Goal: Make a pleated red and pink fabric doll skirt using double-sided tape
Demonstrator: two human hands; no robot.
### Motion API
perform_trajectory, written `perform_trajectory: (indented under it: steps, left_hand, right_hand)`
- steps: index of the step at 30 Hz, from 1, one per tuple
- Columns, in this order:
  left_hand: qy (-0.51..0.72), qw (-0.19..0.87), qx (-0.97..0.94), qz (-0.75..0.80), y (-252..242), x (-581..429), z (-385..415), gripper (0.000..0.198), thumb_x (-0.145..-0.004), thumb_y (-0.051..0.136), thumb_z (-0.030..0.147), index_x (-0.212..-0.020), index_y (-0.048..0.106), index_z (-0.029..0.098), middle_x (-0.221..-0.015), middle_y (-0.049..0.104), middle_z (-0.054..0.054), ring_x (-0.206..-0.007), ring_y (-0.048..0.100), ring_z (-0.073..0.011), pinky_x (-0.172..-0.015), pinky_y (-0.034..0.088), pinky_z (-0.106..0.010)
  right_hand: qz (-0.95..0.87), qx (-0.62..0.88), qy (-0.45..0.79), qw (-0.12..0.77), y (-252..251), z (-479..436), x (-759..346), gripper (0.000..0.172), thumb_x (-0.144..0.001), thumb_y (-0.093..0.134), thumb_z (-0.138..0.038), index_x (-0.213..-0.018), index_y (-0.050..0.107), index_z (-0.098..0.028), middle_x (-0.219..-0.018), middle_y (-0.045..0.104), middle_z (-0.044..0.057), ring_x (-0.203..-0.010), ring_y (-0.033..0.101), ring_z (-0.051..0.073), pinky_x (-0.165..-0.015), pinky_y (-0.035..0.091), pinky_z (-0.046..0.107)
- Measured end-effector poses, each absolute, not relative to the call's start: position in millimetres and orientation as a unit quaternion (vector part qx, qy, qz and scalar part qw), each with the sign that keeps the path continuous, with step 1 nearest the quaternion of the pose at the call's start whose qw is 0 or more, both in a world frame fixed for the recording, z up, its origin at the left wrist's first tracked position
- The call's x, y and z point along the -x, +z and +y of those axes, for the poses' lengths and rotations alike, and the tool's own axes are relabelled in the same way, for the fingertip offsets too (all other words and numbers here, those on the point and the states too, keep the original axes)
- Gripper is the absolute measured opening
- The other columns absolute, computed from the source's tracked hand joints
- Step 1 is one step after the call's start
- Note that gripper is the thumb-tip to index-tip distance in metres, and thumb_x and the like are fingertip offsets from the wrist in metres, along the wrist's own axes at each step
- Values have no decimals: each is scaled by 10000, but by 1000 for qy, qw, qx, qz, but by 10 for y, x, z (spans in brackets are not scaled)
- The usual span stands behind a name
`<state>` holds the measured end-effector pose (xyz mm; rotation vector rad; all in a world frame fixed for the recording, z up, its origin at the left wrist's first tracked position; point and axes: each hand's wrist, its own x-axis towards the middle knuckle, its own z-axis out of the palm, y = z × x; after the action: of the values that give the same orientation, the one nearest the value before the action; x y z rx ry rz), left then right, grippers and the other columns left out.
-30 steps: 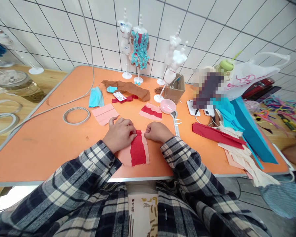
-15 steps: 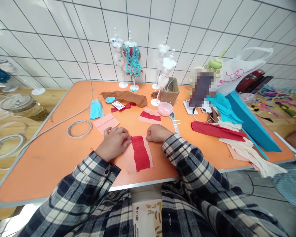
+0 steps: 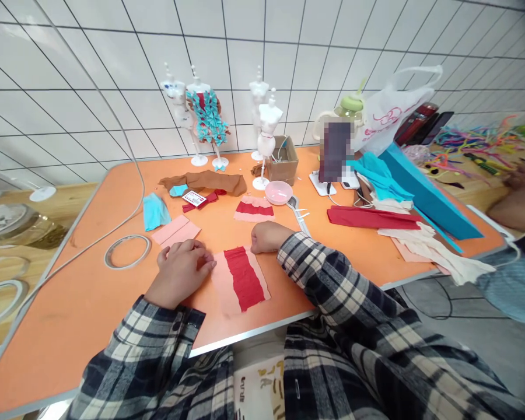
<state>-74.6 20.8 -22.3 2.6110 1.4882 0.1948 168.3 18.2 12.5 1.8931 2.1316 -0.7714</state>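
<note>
A pink crepe paper piece (image 3: 221, 286) lies near the table's front edge, with a crinkled red crepe paper strip (image 3: 245, 277) running down it. At its upper left corner is my left hand (image 3: 181, 271), thumb and forefinger closed together on the pink edge. My right hand (image 3: 269, 236) is curled into a fist at the upper right corner, its fingertips hidden against the paper. Beyond the hands lie a smaller pink piece with a red band (image 3: 254, 208) and a folded pink sheet (image 3: 176, 231).
A tape roll (image 3: 127, 252) and blue crepe paper (image 3: 156, 212) lie to the left. Behind stand mini mannequins (image 3: 268, 125), a pink bowl (image 3: 279, 193) and a cardboard box (image 3: 283, 166). At right are a red paper roll (image 3: 371, 218) and a person's arm (image 3: 520, 204).
My left hand has slid left, from the top of the red strip to the pink paper's corner. The right hand stays at its corner. The view has shifted slightly right.
</note>
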Motion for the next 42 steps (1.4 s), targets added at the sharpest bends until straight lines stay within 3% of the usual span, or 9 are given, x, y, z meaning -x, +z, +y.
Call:
perform_trajectory:
  steps: [2, 4, 8, 11, 17, 22, 27, 32, 42]
  left_hand:
    - [73, 42, -855, 511, -190, 754, 181, 164, -817, 550, 312, -809, 703, 253, -1087, 664, -98, -1067, 567, -376, -924, 308, -641]
    - [96, -3, -840, 533, -136, 716, 109, 225, -828, 529, 269, -974, 697, 242, -1120, 650, -140, -1077, 558, -398, -935, 276, -675]
    - [137, -6, -891, 432, -66, 471, -142, 432, -917, 433, 245, -1333, 540, 208, -1246, 621, -156, -1127, 552, -326, -948, 370, -513]
    - [96, 11, -932, 349, -119, 256, -296, 389, -971, 387, 270, -1315, 565, 236, -1318, 615, -117, -1194, 532, -298, -1004, 325, -501]
    - [62, -16, -924, 376, -206, 155, -321, 387, -994, 343, 293, -1261, 621, 256, -1308, 630, -102, -1162, 531, -327, -1009, 253, -597]
    - [57, -22, -921, 385, -188, 193, -298, 389, -995, 352, 319, -1291, 599, 267, -1390, 571, -108, -1190, 515, -315, -1016, 266, -582]
    - [53, -36, -908, 413, -240, 153, -101, 412, -995, 355, 356, -1347, 554, 274, -1431, 533, -119, -1249, 479, -323, -1044, 246, -585]
    - [57, -28, -892, 447, -312, 120, 158, 583, -906, 484, 559, -1378, 540, 222, -1486, 462, -142, -1319, 407, -358, -1110, 177, -607]
    - [113, 10, -892, 438, -350, 204, 183, 806, -790, 544, 717, -1427, 471, 228, -1489, 451, -160, -1340, 389, -388, -1093, 149, -653]
  right_hand:
    - [719, -637, -260, 94, 126, 184, -1692, 279, -753, 691, -290, -992, 758, -163, -1081, 739, 127, -955, 689, 245, -723, 509, 276]
    - [721, -635, -261, 94, 121, 188, -1701, 276, -751, 691, -298, -987, 757, -170, -1083, 739, 125, -944, 693, 242, -710, 512, 275]
    - [726, -631, -257, 93, 99, 193, -1694, 270, -748, 694, -322, -972, 757, -187, -1093, 737, 120, -953, 694, 244, -719, 520, 283]
    - [729, -636, -239, 86, 83, 176, -1673, 275, -769, 682, -345, -984, 749, -186, -1112, 729, 134, -998, 684, 262, -761, 526, 317]
    - [742, -642, -189, 44, 86, 13, -1779, 253, -846, 634, -375, -999, 729, -197, -1083, 729, 118, -1020, 669, 269, -794, 510, 347]
    - [787, -604, -123, -26, 48, -264, -1914, 354, -931, 441, -192, -1208, 649, -265, -1094, 697, 74, -989, 650, 227, -787, 478, 330]
    - [829, -548, -78, -78, 11, -478, -2060, 373, -919, 453, -172, -1211, 657, -281, -1002, 685, 63, -943, 624, 219, -761, 460, 308]
    - [709, -685, -56, -159, 31, -558, -2768, 298, -950, 456, -229, -1126, 697, -217, -1088, 700, 68, -1041, 617, 214, -874, 445, 307]
    - [589, -777, -157, -155, -222, -394, -3374, 302, -940, 495, -296, -1152, 680, -187, -1139, 712, 80, -1047, 641, 209, -863, 444, 287]
